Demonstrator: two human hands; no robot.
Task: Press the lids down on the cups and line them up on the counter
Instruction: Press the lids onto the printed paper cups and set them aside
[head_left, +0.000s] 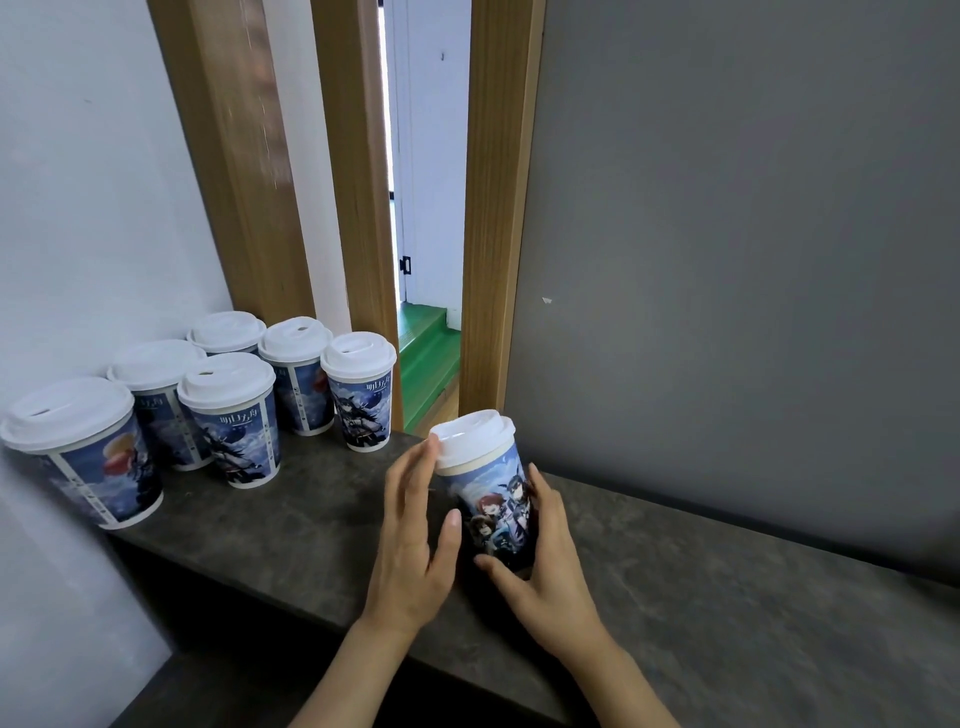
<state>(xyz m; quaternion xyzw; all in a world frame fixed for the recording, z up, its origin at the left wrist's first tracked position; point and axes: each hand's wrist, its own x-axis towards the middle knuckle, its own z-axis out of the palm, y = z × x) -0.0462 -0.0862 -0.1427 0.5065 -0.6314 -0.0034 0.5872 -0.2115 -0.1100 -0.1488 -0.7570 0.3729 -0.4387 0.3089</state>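
right hand (540, 564) grips cup (493, 499) low, tilted over bench (727, 597) | left hand (415, 535) open, fingertips at lid (470, 436) | six lidded cups (291, 384) grouped far left | risk: we push lid sideways, tilted cup slips from low grip

held cup (493, 499): its base and lower right side are covered by the right hand (540, 566); whether it touches the surface (701, 597) cannot be told.
left hand (415, 540): fingertips look blurred beside the lid (470, 436); contact is unclear.
back cups (156, 374): 3 of the 6 cups are partly hidden behind the front ones.
print on cups: lettering too small to read.
forearms: cut off by the bottom edge.
surface: cut off at the right edge.
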